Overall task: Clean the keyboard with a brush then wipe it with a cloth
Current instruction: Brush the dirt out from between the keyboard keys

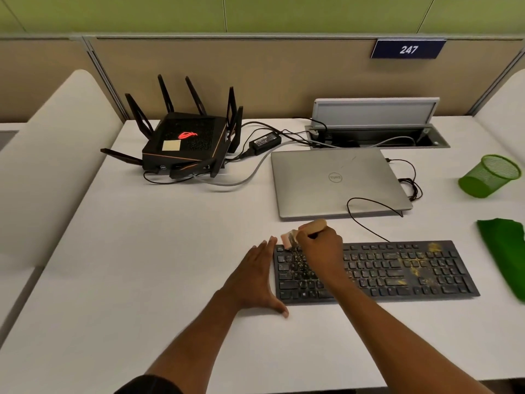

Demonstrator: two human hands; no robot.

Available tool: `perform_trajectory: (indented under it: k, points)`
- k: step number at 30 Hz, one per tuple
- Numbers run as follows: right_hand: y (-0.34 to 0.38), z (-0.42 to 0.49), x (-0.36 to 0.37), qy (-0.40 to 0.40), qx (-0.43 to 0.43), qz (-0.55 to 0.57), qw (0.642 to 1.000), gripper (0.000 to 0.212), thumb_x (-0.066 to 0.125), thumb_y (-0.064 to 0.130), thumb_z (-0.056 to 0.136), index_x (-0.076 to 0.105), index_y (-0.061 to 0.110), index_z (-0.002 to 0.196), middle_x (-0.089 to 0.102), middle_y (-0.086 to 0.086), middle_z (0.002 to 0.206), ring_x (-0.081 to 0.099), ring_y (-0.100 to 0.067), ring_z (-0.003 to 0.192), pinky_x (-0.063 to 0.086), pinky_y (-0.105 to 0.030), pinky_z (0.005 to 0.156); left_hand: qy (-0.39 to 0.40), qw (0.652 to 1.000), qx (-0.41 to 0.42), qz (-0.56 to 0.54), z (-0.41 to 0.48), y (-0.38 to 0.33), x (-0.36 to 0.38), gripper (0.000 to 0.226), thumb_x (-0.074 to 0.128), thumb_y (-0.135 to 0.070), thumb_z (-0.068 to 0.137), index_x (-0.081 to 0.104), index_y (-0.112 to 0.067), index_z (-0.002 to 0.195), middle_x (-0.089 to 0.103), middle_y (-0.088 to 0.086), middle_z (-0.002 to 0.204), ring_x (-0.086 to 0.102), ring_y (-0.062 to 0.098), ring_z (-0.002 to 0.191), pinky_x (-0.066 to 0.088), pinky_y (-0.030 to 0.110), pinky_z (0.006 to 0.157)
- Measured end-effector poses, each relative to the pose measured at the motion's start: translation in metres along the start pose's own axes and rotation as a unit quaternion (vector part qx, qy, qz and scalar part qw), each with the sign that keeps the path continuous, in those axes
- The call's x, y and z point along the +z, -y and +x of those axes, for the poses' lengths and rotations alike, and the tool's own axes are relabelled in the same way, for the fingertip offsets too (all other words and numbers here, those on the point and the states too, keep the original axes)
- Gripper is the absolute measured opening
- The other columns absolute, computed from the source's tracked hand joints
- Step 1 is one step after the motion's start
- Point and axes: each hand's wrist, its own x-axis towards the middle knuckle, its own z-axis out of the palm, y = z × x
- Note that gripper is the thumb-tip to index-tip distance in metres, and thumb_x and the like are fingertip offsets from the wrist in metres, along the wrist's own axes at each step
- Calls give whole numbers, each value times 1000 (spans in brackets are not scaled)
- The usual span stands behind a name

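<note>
The right hand (319, 248) grips a wooden-handled brush (311, 226), its pale bristles touching the top-left keys of the flat black keyboard (377, 282), speckled with yellow crumbs (413, 263), beneath that hand. The left hand (255, 277) lies flat, fingers straight, on the white surface (142, 251) against the keyboard's left edge. A green cloth (505, 251) lies well right of the right hand, past the keyboard

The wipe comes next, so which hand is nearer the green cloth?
Right. The right hand, gripping the brush, is over the keyboard's left end; the cloth lies off the keyboard's right end. The left hand lies flat on the table, farther left.
</note>
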Motion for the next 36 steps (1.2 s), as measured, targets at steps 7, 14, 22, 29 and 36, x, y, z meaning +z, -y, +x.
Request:
perform_trajectory:
  k: [7,14,22,29,36]
  points:
    - [5,7,8,28,-30,-52,998,25,57,20,93,65,8,72,59,4,59,52,-3,50,34,-13,46,-5,1000,-5,12,-2,-2,-1,156,79,-82,55,-21,-22,159,-18,-5,169,-14,13,155,-7,29,125]
    - [5,20,-8,-11,7,-35,999,28,62,16,88,55,12,61,54,3,56,48,-8,48,34,-13,41,-15,1000,-5,12,-1,-2,0,152,78,-82,56,-20,-28,158,-14,-5,169,-11,13,156,-6,29,124]
    - [3,24,-3,19,20,-54,998,23,61,14,87,60,1,68,57,-3,58,52,-15,51,39,-27,47,-20,1000,0,23,-2,-2,1,150,74,-86,56,-20,-28,158,-10,-4,170,-10,13,156,-7,27,123]
    - [1,33,-21,-16,35,-39,998,28,62,15,87,55,6,61,56,-2,57,52,-16,50,42,-29,48,-24,1000,2,19,-2,-2,0,150,76,-84,57,-20,-29,158,-8,-4,170,-9,13,156,-9,23,121]
    - [0,32,-17,20,32,-55,998,21,63,13,86,57,5,67,56,-3,59,53,-16,53,41,-26,48,-13,1000,1,27,-3,-3,0,150,75,-85,57,-20,-28,158,-11,-6,169,-16,4,150,-16,16,115]
